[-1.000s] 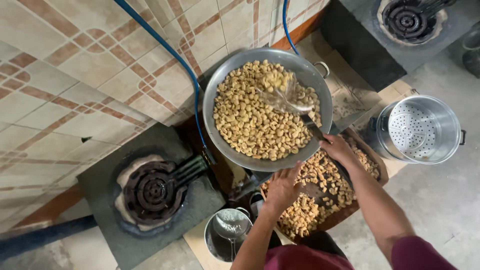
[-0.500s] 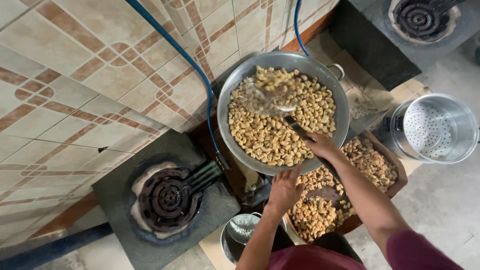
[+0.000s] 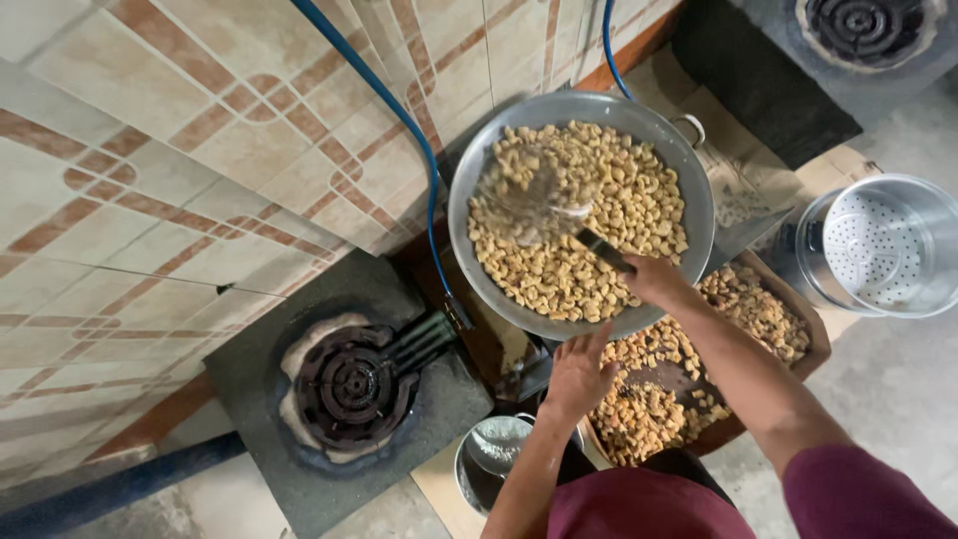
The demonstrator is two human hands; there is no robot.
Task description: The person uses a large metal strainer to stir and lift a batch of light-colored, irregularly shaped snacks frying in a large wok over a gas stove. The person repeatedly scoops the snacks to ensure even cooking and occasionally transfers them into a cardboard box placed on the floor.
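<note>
A wide metal pan [image 3: 689,170] full of pale yellow nuts [image 3: 619,210] sits by the tiled wall. My right hand [image 3: 654,277] grips the dark handle of a metal skimmer [image 3: 529,195], whose blurred head is among the nuts at the pan's left side. Reaching toward the pan's near rim, my left hand [image 3: 579,374] has its fingers spread; whether it touches the rim is unclear. Below the pan stands a brown tray [image 3: 813,334] holding more nuts.
A round gas burner [image 3: 349,384] on a dark slab lies at lower left, with a blue hose [image 3: 399,120] along the wall. A perforated steel pot [image 3: 878,250] stands at right. A small metal bowl [image 3: 494,454] is near my left arm. Another burner [image 3: 863,25] is at top right.
The skimmer head has swept leftward through the nuts, and my right hand has followed it across the pan. My left hand has stayed near the pan's rim.
</note>
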